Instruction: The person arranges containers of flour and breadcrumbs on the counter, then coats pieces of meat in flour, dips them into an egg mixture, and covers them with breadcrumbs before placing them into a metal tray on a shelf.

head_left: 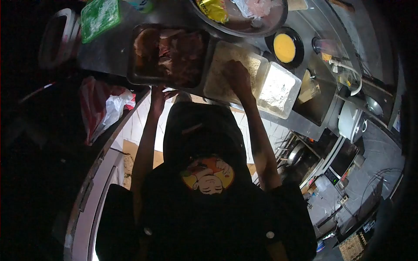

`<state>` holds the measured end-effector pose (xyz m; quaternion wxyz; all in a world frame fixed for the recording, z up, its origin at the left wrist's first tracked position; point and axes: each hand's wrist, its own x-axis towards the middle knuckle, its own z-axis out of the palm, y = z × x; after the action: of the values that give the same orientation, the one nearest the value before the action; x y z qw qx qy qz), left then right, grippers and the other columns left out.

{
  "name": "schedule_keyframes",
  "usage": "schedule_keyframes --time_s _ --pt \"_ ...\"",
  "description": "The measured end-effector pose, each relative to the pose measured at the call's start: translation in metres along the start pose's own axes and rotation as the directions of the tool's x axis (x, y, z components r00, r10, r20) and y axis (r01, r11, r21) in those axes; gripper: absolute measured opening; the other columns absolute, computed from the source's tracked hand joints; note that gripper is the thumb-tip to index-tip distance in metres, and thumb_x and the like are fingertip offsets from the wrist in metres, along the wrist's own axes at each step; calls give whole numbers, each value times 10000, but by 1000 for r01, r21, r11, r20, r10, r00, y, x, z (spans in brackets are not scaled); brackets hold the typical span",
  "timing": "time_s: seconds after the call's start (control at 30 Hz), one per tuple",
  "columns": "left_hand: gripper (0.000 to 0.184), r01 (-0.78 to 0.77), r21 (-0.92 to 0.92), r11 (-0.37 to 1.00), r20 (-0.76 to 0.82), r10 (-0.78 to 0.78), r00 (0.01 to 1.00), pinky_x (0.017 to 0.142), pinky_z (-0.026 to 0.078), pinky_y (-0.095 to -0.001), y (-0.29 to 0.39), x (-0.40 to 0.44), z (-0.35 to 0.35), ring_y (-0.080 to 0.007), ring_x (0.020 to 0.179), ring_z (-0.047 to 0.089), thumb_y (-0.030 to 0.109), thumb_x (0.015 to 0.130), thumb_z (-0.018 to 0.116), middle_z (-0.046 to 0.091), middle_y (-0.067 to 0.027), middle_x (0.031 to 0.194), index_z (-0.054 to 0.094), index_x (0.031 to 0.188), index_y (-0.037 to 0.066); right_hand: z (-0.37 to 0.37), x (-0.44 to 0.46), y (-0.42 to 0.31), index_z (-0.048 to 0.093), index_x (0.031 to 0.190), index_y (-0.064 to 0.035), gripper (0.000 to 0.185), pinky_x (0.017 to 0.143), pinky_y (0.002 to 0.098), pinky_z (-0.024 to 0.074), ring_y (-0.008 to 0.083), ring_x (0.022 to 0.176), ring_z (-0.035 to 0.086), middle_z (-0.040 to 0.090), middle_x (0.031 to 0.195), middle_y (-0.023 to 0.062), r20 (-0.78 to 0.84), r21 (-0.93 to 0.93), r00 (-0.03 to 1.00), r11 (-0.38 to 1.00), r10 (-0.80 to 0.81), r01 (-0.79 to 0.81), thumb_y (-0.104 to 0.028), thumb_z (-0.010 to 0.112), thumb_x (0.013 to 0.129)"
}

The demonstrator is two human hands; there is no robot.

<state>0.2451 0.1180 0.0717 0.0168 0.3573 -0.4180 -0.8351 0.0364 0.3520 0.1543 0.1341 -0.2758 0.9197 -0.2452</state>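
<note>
My right hand is over a translucent tub of pale, crumb-like coating. Its fingers are curled downward, and whatever they hold is hidden in shadow. My left hand is low at the counter's front edge, just below a dark metal tray of raw meat pieces. Its fingers point to the right, slightly apart, with nothing visible in them. A second tub holding white flour-like powder stands right of the crumbs. Behind it is a black bowl of yellow, egg-like liquid.
At the back is a large round basin containing a yellow packet and plastic bags. A green board lies at the far left. A striped plastic bag sits below left. A sink and white pot are right.
</note>
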Motion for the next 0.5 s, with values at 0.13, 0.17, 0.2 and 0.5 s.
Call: schedule_keyframes --time_s 0.13,0.17,0.2,0.5 --pt "414 28 -162 986 35 -22 999 802 549 -449 -6 2 -5 -346 904 635 176 917 496 505 -152 1168 327 1286 94 27 -21 -5 614 975 -23 264 822 412 457 340 933 579 606 949 169 73 -20 994 997 76 -74 -203 640 785" --pt "405 25 -178 984 43 -18 999 800 550 -449 -3 0 -4 -342 909 631 178 920 494 505 -147 1163 338 1282 88 25 -22 -8 614 975 -23 264 822 412 457 340 933 579 606 949 169 66 -22 995 997 76 -75 -203 640 785" --pt "396 16 -197 980 44 -8 999 798 550 -448 0 -1 -3 -338 914 628 181 922 492 505 -143 1159 350 1279 83 22 -24 -12 604 989 -26 276 811 432 465 353 934 579 604 962 178 92 45 992 995 87 -91 -208 616 781" --pt "286 46 -50 998 -34 -48 998 810 546 -442 -2 2 -3 -336 905 633 187 934 436 557 -168 1073 505 1125 -15 42 -52 -7 610 924 -21 245 820 447 449 362 920 569 604 924 188 74 37 997 999 -11 9 -226 584 793"
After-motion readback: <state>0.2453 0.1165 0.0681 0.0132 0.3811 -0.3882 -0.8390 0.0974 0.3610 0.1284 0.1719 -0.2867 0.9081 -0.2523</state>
